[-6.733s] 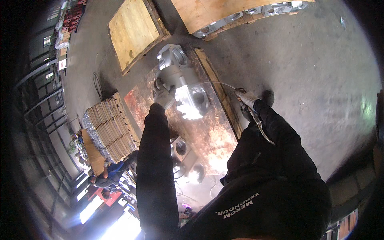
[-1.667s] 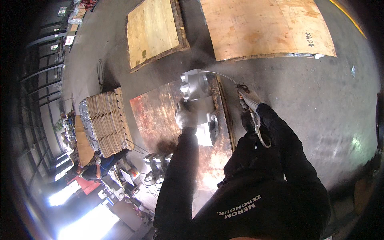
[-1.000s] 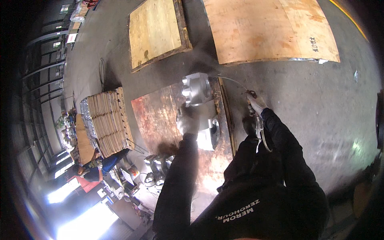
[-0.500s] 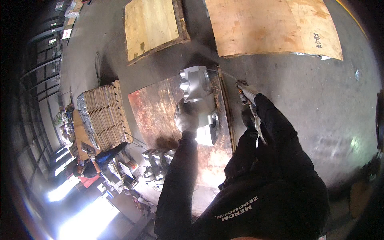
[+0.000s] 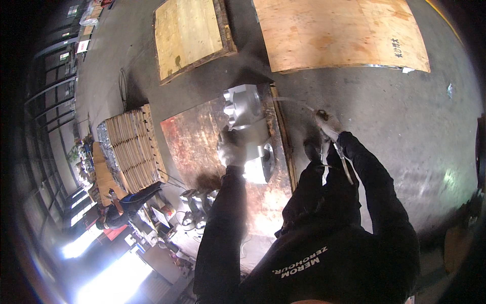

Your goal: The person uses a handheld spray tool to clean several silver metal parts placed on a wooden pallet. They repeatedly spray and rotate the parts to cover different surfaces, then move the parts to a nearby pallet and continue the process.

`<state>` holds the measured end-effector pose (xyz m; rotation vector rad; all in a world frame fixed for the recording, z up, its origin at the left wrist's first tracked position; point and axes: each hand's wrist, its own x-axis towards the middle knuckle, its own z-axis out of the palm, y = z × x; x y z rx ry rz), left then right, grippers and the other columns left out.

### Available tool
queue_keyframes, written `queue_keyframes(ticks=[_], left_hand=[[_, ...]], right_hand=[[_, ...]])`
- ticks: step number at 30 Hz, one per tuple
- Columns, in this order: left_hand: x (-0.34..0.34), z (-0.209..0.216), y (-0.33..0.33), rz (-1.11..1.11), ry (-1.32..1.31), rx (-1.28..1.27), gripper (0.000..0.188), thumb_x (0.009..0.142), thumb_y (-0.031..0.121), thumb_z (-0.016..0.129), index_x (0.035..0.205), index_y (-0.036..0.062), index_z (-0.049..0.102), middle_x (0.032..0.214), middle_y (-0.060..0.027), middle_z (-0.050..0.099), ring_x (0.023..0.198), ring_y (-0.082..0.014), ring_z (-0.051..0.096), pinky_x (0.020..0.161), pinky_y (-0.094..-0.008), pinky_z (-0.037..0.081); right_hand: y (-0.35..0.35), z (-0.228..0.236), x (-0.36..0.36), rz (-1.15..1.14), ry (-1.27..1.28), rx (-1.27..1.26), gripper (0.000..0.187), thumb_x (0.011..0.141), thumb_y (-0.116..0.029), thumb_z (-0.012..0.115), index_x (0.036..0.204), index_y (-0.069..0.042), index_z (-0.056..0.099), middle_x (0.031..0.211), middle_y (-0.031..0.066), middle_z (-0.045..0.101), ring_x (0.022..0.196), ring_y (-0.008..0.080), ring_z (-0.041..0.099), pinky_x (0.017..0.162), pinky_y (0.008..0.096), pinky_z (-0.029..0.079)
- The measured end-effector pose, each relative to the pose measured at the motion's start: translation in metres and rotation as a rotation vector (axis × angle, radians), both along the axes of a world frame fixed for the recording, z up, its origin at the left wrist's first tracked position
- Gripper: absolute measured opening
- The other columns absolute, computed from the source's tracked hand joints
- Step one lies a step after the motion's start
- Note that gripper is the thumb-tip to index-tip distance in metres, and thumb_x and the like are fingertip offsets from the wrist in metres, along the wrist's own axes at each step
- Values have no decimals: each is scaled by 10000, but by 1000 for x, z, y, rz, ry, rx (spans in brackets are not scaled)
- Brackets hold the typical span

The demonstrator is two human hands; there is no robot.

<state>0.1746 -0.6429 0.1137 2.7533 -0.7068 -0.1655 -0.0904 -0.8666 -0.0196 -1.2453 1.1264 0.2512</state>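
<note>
A silver-grey metal casting [image 5: 254, 133] with round lobes and openings lies on a worn, rust-stained tabletop [image 5: 190, 137]. My left hand [image 5: 232, 148], in a pale glove with dark fingertips, is closed on the casting's left side. Off to the right of the tabletop, my gloved right hand [image 5: 328, 124] is closed round what looks like an air blow gun [image 5: 321, 115], mostly covered by the fingers. Its thin curved tube [image 5: 296, 102], blurred, reaches left toward the casting, with the end apart from it. A hose [image 5: 346, 167] hangs below that hand.
Beyond the tabletop lie two plywood-topped crates [image 5: 190, 38] [image 5: 344, 35]. Stacked brown sheets [image 5: 132, 144] stand at left. Several smaller metal parts [image 5: 195, 200] sit near my left forearm. A person [image 5: 114, 218] is at a cluttered bench farther left. Grey floor [image 5: 405, 121] extends right.
My right hand has moved right and slightly nearer me, drawing the thin tube away from the casting. My left hand stays on the casting. The whole view has shifted a little.
</note>
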Motion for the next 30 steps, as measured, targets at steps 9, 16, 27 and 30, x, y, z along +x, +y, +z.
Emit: queue_keyframes(ticks=[9,16,27,30], left_hand=[[3,-3,-7,-94,-60,70,364,972,291,496,1249,59,541,1138,-185,629,1001,-324,646,837,-409,526],[7,-1,-12,-102,40,-70,460,936,373,528,1301,93,518,1185,-154,622,1008,-316,640,870,-443,516],[33,-42,30,41,41,-206,465,884,371,577,1290,150,531,1137,-136,641,955,-348,641,820,-440,529],[8,-6,-2,-146,-24,-165,449,897,317,551,1299,124,499,1194,-136,614,1031,-346,616,878,-459,502]], right_hand=[[-19,36,29,-348,-216,143,320,960,-306,547,1041,-6,623,655,86,605,496,161,559,428,333,431],[-20,22,32,-207,-324,-166,319,962,-331,558,1084,-43,621,780,104,653,652,189,624,561,353,490],[25,-15,72,528,-168,-731,373,999,-321,445,1165,-26,601,921,178,692,915,332,683,743,394,546],[39,-8,49,170,-277,-421,575,938,-527,500,1081,4,667,949,207,700,925,347,684,806,412,527]])
